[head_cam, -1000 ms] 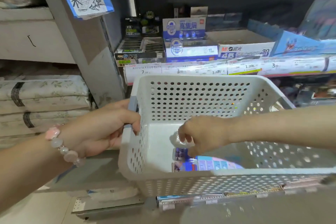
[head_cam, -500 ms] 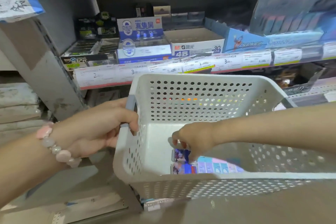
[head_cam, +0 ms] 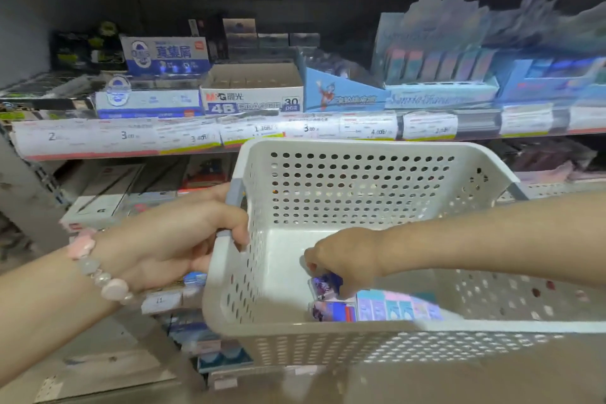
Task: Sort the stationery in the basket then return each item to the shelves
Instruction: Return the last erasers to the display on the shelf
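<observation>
A white perforated basket (head_cam: 360,193) is held before the shelves (head_cam: 295,128) by its grey left handle, around which the left hand (head_cam: 177,239) is curled. Inside, near its floor, a small purple-printed packet (head_cam: 324,284) is pinched by the right hand (head_cam: 344,259), just above a pastel multi-colour pack (head_cam: 396,307).

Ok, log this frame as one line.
left hand: grips basket handle | right hand: pinches purple packet inside basket | shelves: not yet restocked
</observation>
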{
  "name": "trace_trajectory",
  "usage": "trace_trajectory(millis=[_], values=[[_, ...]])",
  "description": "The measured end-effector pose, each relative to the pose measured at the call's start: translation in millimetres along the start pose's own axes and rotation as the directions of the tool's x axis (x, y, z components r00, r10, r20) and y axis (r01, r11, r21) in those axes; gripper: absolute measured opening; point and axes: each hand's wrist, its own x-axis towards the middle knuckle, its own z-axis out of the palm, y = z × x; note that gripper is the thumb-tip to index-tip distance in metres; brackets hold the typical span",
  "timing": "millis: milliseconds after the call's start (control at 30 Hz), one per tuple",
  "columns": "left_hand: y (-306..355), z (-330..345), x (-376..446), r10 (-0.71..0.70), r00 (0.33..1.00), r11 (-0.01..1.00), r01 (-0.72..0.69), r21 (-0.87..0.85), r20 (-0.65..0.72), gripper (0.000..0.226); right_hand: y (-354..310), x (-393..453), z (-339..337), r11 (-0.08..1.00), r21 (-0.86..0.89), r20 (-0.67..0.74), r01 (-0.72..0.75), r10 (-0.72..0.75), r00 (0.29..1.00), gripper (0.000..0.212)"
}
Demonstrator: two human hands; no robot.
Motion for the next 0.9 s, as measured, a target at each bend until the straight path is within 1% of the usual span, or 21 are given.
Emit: trace_trajectory(millis=[167,267,333,367,433,500,600,667,700,800,833,900], values=[[4.4,34.0,4.9,0.002,1.0,1.0,-0.002,-0.023,-0.029,0.047,22.5,-18.2,8.4,0.999,-0.03,-0.026,0.04,-0.041,0.999,0.029],[10.5,47.1,5.5,-0.005,0.999,0.999,0.004,-0.035,-0.039,0.041,32.6,-36.7,-17.2,0.993,0.09,-0.074,0.074,-0.067,0.995,0.022],[13.7,51.1,5.0,-0.011,0.999,0.999,0.01,-0.038,-0.045,0.039,41.7,-53.5,-43.0,0.967,0.224,-0.145,0.119,-0.087,0.986,0.014],[15.1,51.3,5.0,-0.02,0.998,0.999,0.018,-0.04,-0.053,0.039,47.5,-63.5,-56.9,0.947,0.292,-0.196,0.135,-0.079,0.977,0.016],[17.4,48.0,8.2,-0.038,0.996,0.999,0.036,-0.035,-0.081,0.05,61.3,-84.8,-83.4,0.896,0.415,-0.309,0.158,-0.025,0.951,0.028],[18.9,43.8,11.6,-0.039,0.992,0.999,0.036,-0.028,-0.117,0.058,76.0,-103.3,-106.0,0.872,0.463,-0.42,0.16,0.057,0.906,0.03],[21.2,37.6,14.4,-0.021,0.993,1.0,0.021,-0.002,-0.116,0.06,97.7,-116.5,-133.3,0.868,0.482,-0.58,0.121,0.213,0.786,0.03],[23.7,32.7,16.3,-0.011,0.994,1.0,0.012,0.003,-0.105,0.062,110.4,-112.8,-147.6,0.875,0.483,-0.644,0.035,0.328,0.691,0.035],[24.9,30.4,17.0,-0.01,0.995,1.0,0.01,-0.005,-0.101,0.062,115.3,-107.7,-152.9,0.883,0.47,-0.66,-0.01,0.359,0.66,0.037],[28.6,24.7,19.2,-0.012,0.996,1.0,0.011,-0.011,-0.086,0.061,125.3,-88.2,-160.4,0.88,0.465,-0.661,-0.094,0.416,0.625,0.041],[29.8,22.6,19.7,-0.016,0.996,1.0,0.015,-0.009,-0.085,0.061,127.2,-81.6,-161.5,0.878,0.465,-0.65,-0.117,0.428,0.628,0.042],[31.2,19.0,20.6,-0.021,0.997,1.0,0.021,-0.001,-0.078,0.06,129.7,-71.3,-162.8,0.869,0.463,-0.594,-0.175,0.451,0.666,0.041]])
